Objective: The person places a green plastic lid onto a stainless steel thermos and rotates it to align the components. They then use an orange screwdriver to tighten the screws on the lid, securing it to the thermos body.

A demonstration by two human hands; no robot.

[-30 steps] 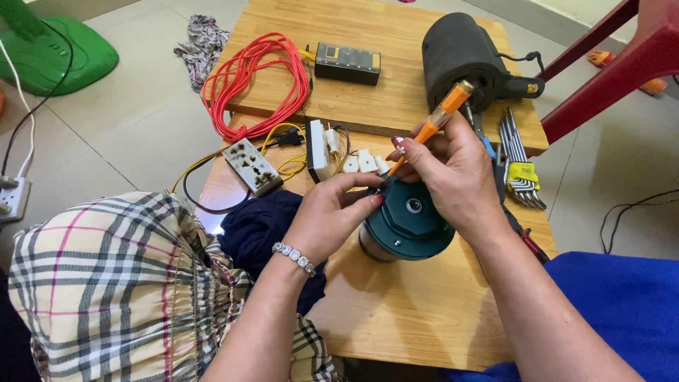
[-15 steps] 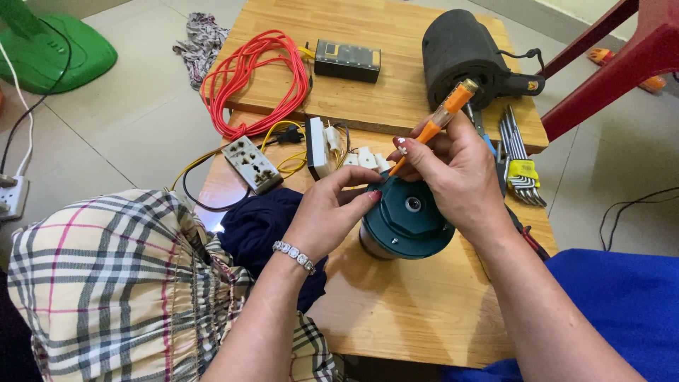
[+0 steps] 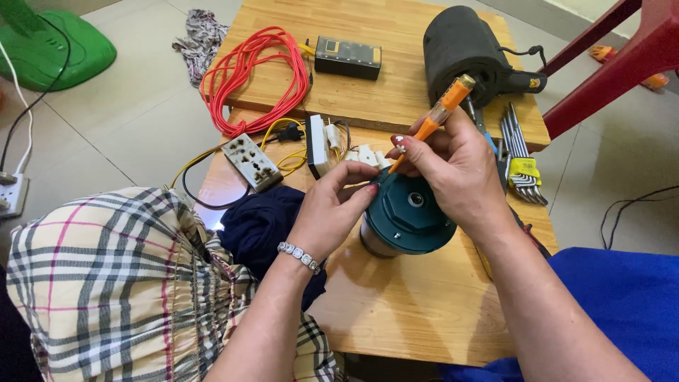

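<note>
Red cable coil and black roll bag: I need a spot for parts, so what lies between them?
Head view: a dark rectangular meter box lies on the wooden board between red cable coil and black roll bag.

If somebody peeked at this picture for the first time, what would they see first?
Probably the two hands in the middle: the right hand holds an orange screwdriver tilted down onto a round dark-green motor, and the left hand steadies its rim. Next, the bright red cable coiled on the wooden table, up and to the left, and the red chair leg at the top right.

motor housing [image 3: 407,219] on table [image 3: 424,311], cable coil [image 3: 247,78] behind, hex keys [image 3: 520,152] right
</note>
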